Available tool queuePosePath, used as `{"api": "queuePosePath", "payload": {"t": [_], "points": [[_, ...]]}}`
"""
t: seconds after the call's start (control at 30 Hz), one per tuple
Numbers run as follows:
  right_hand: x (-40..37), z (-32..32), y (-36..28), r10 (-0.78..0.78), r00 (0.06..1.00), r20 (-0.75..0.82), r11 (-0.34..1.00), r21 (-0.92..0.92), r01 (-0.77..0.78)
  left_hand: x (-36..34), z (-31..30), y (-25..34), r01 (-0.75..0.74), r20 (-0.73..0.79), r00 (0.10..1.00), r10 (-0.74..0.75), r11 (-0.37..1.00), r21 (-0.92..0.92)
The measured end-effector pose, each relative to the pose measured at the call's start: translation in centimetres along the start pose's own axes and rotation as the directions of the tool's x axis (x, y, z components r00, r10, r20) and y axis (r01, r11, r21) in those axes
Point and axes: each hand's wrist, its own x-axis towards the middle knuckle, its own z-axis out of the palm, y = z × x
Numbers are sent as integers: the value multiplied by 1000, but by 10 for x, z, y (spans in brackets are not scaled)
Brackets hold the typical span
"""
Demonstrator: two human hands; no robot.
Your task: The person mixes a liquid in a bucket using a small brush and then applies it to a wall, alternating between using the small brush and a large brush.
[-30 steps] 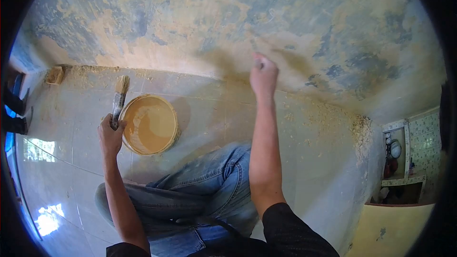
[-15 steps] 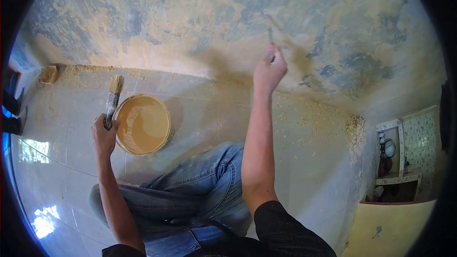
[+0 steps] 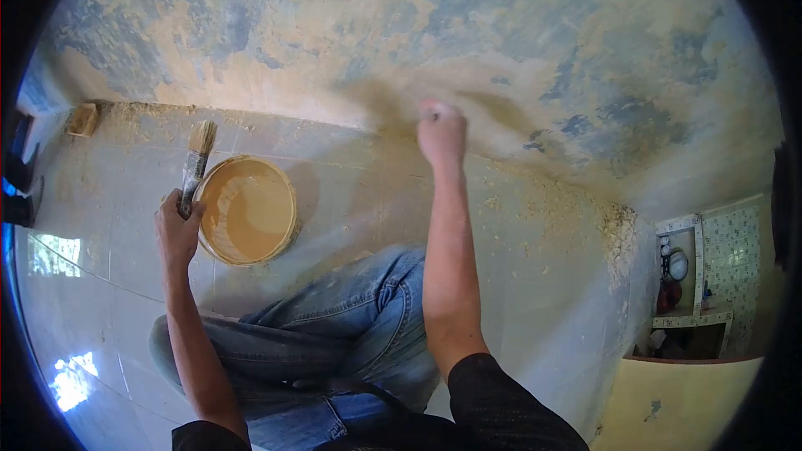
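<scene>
Right hand [image 3: 441,129] dropped leftward along wall [image 3: 501,25] | left hand [image 3: 177,230]: brush [image 3: 194,171] bristles toward wall

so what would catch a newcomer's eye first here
The patchy wall, blue-grey worn to tan, fills the top. The right hand is raised at its lower part in a fist, too blurred to show what it grips. The left hand holds a brush, bristles up, beside a round bucket of tan liquid on the tiled floor.
</scene>
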Motion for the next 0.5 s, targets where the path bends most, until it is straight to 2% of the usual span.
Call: {"api": "queuePosePath", "payload": {"t": [0.03, 0.07, 0.1, 0.13, 0.17, 0.2, 0.23, 0.27, 0.3, 0.33, 0.4, 0.43, 0.47, 0.5], "points": [[-6, 2, -4, -5, 982, 187, 985, -167, 37, 1, 1, -1, 6, 6, 1000, -6, 1000, -3], [-5, -3, -7, 72, 979, 189, 986, -160, -41, 2, 2, -4, 1, 10, 1000, -1, 1000, -5], [-3, -10, -13, 73, 980, 186, 986, -160, -43, 3, 3, -8, -6, 14, 1000, 7, 1000, -7], [2, -17, -15, -13, 994, -106, 997, 77, 21, 3, 3, -9, -10, 15, 1000, 10, 1000, -9], [7, -23, -15, -31, 918, -394, 947, 281, 153, 2, 2, -8, -1, 10, 1000, 2, 1000, -10], [13, -30, -13, -51, 878, -475, 938, 280, 206, -1, 0, -2, -10, -7, 1000, 10, 1000, 9], [12, -27, -9, -55, 884, -464, 937, 281, 206, -1, 0, 0, -19, -20, 1000, 19, 999, 30], [10, -22, 1, -15, 973, -232, 985, 164, 54, 0, 3, -2, -10, -19, 1000, 10, 999, 33], [7, -13, 10, 66, 998, 8, 998, 13, -66, 3, 8, -6, -53, -17, 998, 53, 999, 2], [1, -2, 14, 30, 994, 108, 992, -123, -16, 4, 6, -11, -87, -21, 996, 87, 996, -18], [5, 10, 21, 29, 994, 105, 978, -208, -7, 1, 2, -7, -119, 25, 993, 118, 992, 29], [10, 8, 23, -14, 1000, -19, 999, -30, 13, -2, 0, -5, -125, 16, 992, 125, 992, 11], [18, 1, 26, -96, 984, -151, 991, 80, 109, -4, -2, -6, -192, -7, 981, 193, 980, 48], [22, -8, 22, -129, 937, -325, 953, 220, 207, -8, -9, -1, -197, 17, 980, 196, 979, 59]]}}
